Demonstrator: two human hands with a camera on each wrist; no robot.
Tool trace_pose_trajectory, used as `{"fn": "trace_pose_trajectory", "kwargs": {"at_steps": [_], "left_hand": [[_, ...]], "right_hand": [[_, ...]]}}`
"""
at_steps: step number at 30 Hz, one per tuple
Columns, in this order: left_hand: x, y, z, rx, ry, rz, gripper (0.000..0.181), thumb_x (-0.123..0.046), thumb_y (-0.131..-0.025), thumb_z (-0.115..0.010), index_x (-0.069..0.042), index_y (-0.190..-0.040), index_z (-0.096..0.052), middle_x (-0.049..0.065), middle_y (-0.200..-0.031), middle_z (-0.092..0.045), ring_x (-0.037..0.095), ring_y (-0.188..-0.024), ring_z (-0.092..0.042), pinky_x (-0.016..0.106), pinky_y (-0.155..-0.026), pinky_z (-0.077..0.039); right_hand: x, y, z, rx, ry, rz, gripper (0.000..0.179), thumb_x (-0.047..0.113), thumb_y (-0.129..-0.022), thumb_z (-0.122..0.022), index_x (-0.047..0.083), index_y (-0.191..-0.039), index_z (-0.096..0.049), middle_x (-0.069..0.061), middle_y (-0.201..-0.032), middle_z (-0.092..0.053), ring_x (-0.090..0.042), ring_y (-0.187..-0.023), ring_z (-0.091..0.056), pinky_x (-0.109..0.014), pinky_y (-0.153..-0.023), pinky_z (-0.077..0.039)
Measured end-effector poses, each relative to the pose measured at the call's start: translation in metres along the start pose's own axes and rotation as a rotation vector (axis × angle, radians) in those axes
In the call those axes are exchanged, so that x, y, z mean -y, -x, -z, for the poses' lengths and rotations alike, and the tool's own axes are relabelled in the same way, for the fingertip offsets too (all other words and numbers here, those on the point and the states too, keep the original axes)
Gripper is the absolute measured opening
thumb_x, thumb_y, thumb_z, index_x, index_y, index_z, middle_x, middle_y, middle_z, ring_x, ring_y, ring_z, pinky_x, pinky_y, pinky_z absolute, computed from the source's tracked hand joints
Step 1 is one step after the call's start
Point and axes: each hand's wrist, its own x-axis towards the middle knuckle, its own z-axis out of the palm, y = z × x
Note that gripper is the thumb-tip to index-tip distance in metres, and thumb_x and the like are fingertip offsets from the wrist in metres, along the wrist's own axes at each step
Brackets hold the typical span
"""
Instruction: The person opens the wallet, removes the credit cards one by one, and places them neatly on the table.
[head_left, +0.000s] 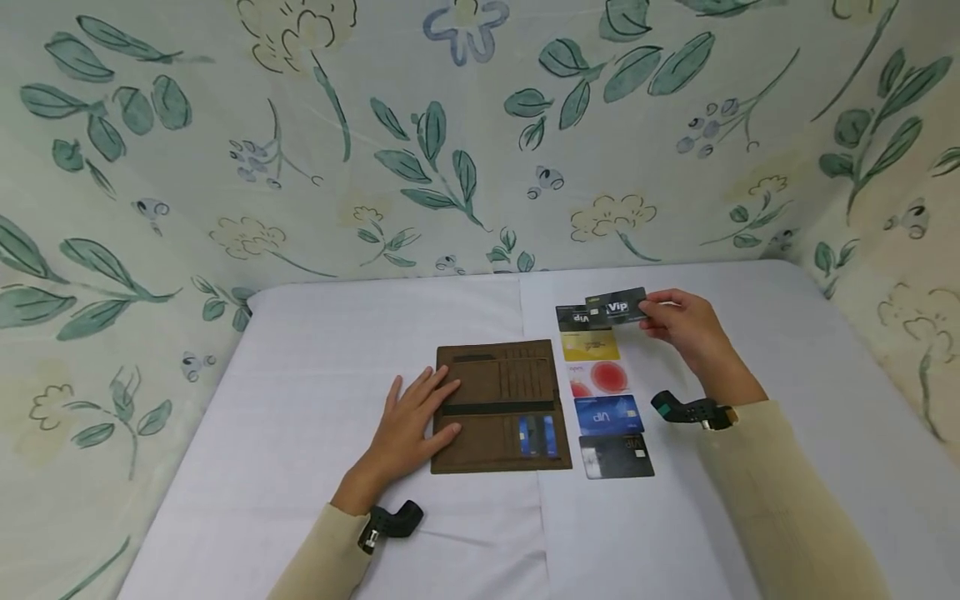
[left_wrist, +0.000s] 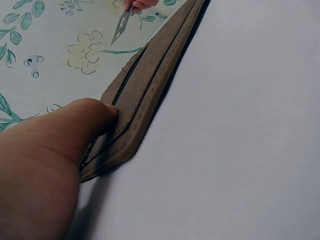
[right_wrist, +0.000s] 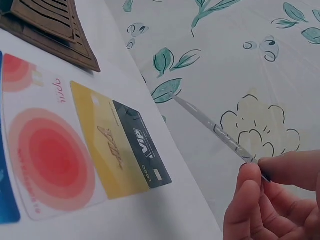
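Note:
My right hand (head_left: 690,337) pinches a black VIP card (head_left: 615,309) by its right end between thumb and fingers. In the right wrist view this card is seen edge-on, raised above the tablecloth. From the head, it overlaps another black VIP card (head_left: 568,318) at the top of a column of cards. My left hand (head_left: 408,429) rests with spread fingers on the left edge of an opened brown wallet (head_left: 476,446). Its thumb (left_wrist: 95,116) lies on the wallet's leather in the left wrist view. Something blue and dark (head_left: 537,436) shows in the wallet's lower right part.
Right of the wallet lie a gold card (head_left: 588,346), a white card with red circles (head_left: 603,379), a blue card (head_left: 609,415) and a dark grey card (head_left: 617,457). A white cloth (head_left: 337,342) covers the table. Leaf-patterned fabric (head_left: 442,233) hangs behind.

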Motion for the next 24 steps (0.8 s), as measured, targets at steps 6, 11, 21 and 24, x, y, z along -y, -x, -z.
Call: {"fn": "trace_pose_trajectory", "kwargs": {"at_steps": [6, 11, 21, 24], "left_hand": [[0.003, 0.001, 0.0, 0.021, -0.005, 0.008, 0.063, -0.048, -0.092, -0.058, -0.02, -0.147, -0.043, 0.005, -0.156, -0.031, 0.028, -0.144, -0.025, 0.063, -0.112, -0.007], [0.004, 0.001, 0.0, -0.001, -0.012, 0.011, 0.063, -0.047, -0.091, -0.06, -0.019, -0.146, -0.045, 0.006, -0.155, -0.033, 0.029, -0.143, -0.027, 0.063, -0.112, -0.007], [0.0, 0.0, -0.001, 0.009, 0.015, 0.001, 0.064, -0.048, -0.092, -0.059, -0.019, -0.147, -0.043, 0.006, -0.155, -0.032, 0.03, -0.144, -0.025, 0.063, -0.112, -0.006], [0.0, 0.0, -0.001, 0.004, 0.009, 0.002, 0.063, -0.047, -0.092, -0.059, -0.018, -0.146, -0.044, 0.007, -0.155, -0.033, 0.03, -0.143, -0.026, 0.063, -0.111, -0.007]], "right_hand": [[-0.015, -0.023, 0.007, -0.077, -0.02, -0.049, 0.054, 0.046, -0.091, -0.062, 0.009, -0.129, -0.054, -0.01, -0.12, -0.055, -0.021, -0.094, -0.061, -0.02, -0.077, -0.053], [-0.035, -0.048, 0.011, -0.093, -0.046, -0.048, 0.054, 0.047, -0.091, -0.062, 0.01, -0.13, -0.052, -0.01, -0.121, -0.052, -0.02, -0.094, -0.059, -0.019, -0.077, -0.053], [-0.029, -0.041, 0.018, -0.159, -0.053, -0.137, 0.048, 0.033, -0.097, -0.057, 0.005, -0.136, -0.05, -0.006, -0.118, -0.05, -0.014, -0.089, -0.058, -0.013, -0.067, -0.05], [-0.019, -0.032, 0.016, -0.137, -0.056, -0.186, 0.047, 0.03, -0.099, -0.055, 0.005, -0.138, -0.048, -0.005, -0.118, -0.05, -0.013, -0.092, -0.056, -0.015, -0.071, -0.05]]}}
